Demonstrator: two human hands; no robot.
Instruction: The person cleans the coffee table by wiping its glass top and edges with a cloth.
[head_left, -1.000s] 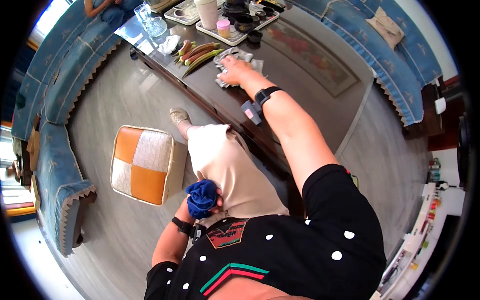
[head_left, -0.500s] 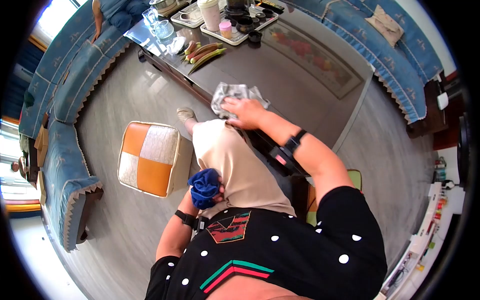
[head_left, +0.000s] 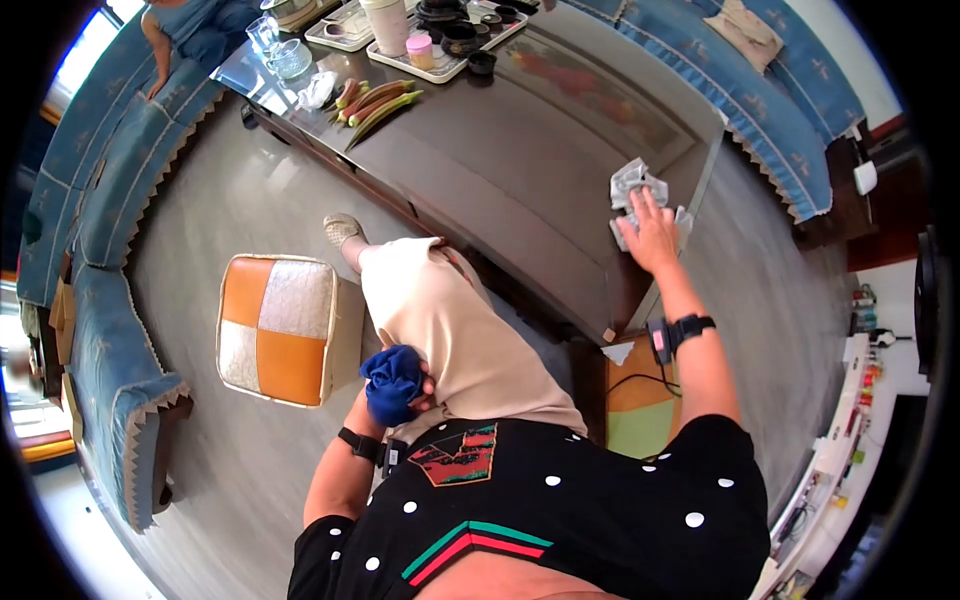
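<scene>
My right hand presses a crumpled grey-and-white cloth against the glossy dark tabletop, close to its right edge. Its fingers lie over the cloth, with bits of fabric showing on both sides. Down by my lap, my left hand is closed around a bunched dark blue cloth. Most of the left fingers are hidden behind that bundle.
Okra-like pods, a white tray with cups and glass mugs stand at the table's far left. An orange-and-white stool is on my left. Blue sofas surround the table; a person sits at upper left.
My right hand has slid the grey cloth across the tabletop, from the near edge toward the right end. The left hand still holds the blue cloth. The view has shifted slightly.
</scene>
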